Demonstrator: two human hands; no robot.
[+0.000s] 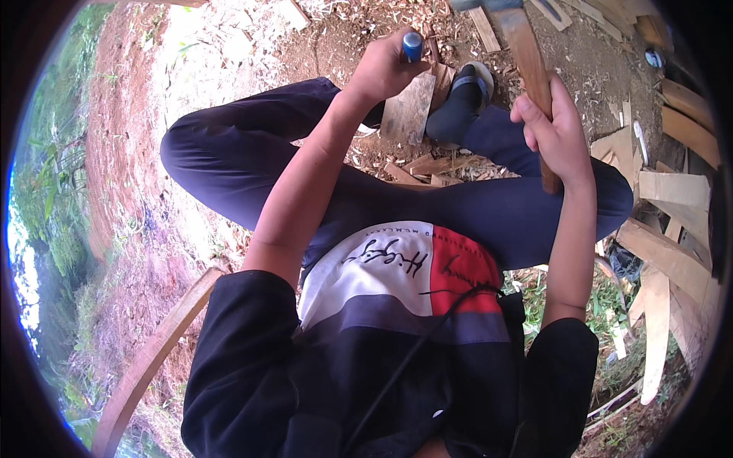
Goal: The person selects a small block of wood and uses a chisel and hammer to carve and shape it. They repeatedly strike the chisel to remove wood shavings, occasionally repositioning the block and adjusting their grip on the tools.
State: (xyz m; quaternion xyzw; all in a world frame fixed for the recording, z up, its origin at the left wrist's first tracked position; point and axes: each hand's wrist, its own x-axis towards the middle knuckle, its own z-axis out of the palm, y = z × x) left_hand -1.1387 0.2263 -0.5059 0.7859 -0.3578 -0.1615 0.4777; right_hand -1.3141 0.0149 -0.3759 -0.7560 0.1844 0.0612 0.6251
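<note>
My left hand (384, 70) is wrapped round the blue handle of a chisel (412, 48), whose capped butt end points up toward me; its blade is hidden below the hand. Just under that hand a flat piece of wood (407, 111) lies between my feet. My right hand (559, 131) grips a hammer (527, 52) by its wooden handle, off to the right of the chisel. The hammer's head is at the top edge and partly cut off. Hammer and chisel are apart.
My bent legs (237, 153) frame the work spot, with a sandalled foot (464, 99) beside the wood. Offcuts (676, 191) pile up on the right. Wood shavings (336, 23) cover the dirt ahead. A curved wooden piece (156, 355) stands at lower left.
</note>
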